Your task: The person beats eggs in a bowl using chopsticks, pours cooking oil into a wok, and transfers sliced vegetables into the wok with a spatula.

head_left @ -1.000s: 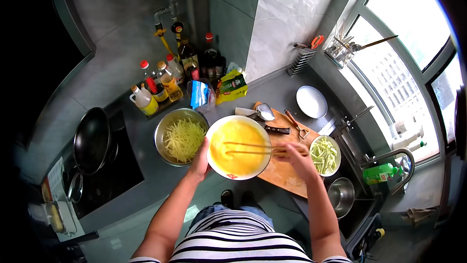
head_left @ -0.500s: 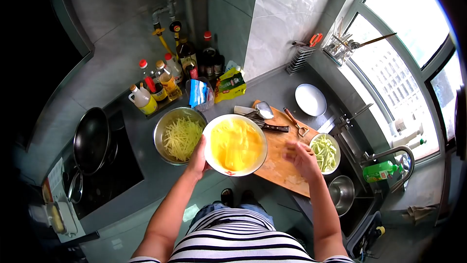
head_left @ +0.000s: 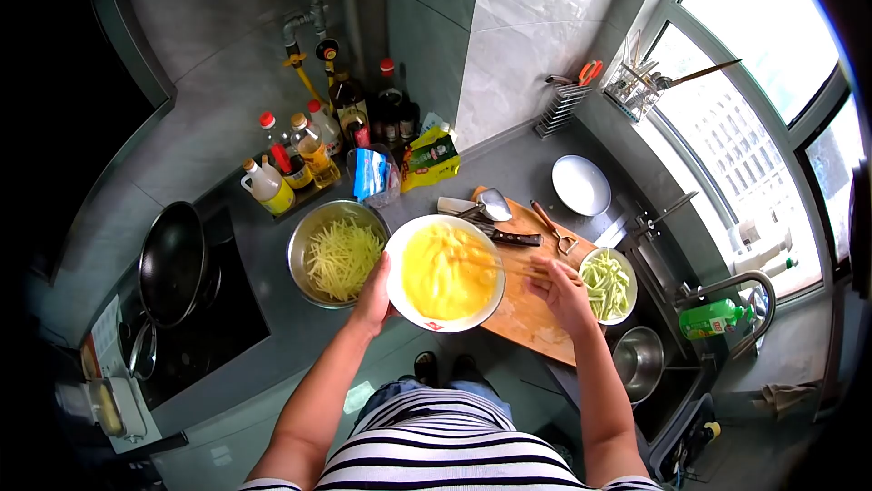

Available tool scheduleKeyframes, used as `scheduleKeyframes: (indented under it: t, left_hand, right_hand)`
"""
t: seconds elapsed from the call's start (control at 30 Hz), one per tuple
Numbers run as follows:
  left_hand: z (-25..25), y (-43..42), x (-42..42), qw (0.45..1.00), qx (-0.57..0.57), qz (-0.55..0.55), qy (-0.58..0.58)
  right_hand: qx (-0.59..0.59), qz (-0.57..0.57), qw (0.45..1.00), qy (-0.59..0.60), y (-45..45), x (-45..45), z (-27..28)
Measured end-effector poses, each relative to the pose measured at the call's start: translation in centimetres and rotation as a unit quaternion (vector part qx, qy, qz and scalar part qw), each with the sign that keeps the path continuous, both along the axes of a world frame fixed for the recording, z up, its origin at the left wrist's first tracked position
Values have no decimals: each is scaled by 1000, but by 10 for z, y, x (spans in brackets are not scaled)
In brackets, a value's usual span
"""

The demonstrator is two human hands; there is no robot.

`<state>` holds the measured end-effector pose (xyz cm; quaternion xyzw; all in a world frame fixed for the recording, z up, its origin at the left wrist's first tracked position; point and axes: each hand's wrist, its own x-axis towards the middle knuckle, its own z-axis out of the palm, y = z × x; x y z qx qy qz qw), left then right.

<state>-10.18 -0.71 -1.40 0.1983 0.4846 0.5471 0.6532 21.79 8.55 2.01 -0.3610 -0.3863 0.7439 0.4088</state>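
Note:
My left hand (head_left: 373,298) grips the left rim of a white bowl (head_left: 400,305), holding it in the air in front of me. Yellow beaten egg (head_left: 443,275) fills much of the bowl and looks stirred up. Closed around a pair of chopsticks (head_left: 518,267), my right hand (head_left: 561,293) is to the right of the bowl. The chopsticks point left over the rim into the egg, their tips blurred or hidden. Left of the bowl stands a metal bowl (head_left: 296,255) of pale green shreds (head_left: 342,259). Near my right hand is a white bowl of green strips (head_left: 607,287).
Beneath my right hand lies a wooden cutting board (head_left: 536,327) with a cleaver (head_left: 513,238) and a peeler (head_left: 552,228). A white plate (head_left: 581,186) sits behind. The wok (head_left: 173,264) is at left, bottles (head_left: 313,153) at the back, and the sink with a faucet (head_left: 761,296) at right.
The white bowl has shifted slightly right. My right hand has moved a little left, and the chopsticks now show reaching into the egg, whose surface has changed.

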Motion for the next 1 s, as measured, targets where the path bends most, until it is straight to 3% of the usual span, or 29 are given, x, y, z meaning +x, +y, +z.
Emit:
scheduleKeyframes:
  t: [0.13, 0.17, 0.3, 0.4, 0.43, 0.53, 0.57, 0.67, 0.7, 0.83, 0.93, 1.0]
  left_hand:
    - [-2, 1, 0, 1000, 7, 0, 1]
    - [-2, 1, 1, 1000, 11, -1, 1]
    - [1, 0, -1, 1000, 14, 9, -10]
    - [5, -1, 1, 1000, 11, 13, -11]
    - [7, -1, 1, 1000, 13, 15, -11]
    - [2, 1, -3, 1000, 25, 5, 8]
    - [1, -1, -3, 1000, 20, 6, 12]
    - [10, -1, -2, 1000, 11, -2, 20]
    - [11, -1, -4, 1000, 11, -7, 21]
    - [5, 2, -10, 995, 14, -18, 94]
    - [1, 4, -8, 996, 19, -14, 89]
    - [1, 4, -9, 996, 18, -23, 88]
  right_hand:
    - [-41, 86, 995, 38, -3, 11, 1]
    - [0, 39, 998, 44, -2, 9, 0]
    - [-43, 88, 995, 1, -4, 17, 2]
    - [-16, 58, 998, 30, -6, 20, 8]
    - [15, -4, 1000, -15, -4, 15, 15]
    - [-32, 25, 998, -46, -5, 26, 22]
    - [-14, 82, 995, -50, -6, 29, 26]
    - [27, 28, 998, -41, -3, 30, 36]
    - [36, -6, 995, -96, 0, 29, 38]
    - [-5, 140, 984, -112, 2, 37, 50]
    - [21, 15, 997, -69, 1, 35, 42]
    - [0, 46, 996, -73, 2, 43, 39]
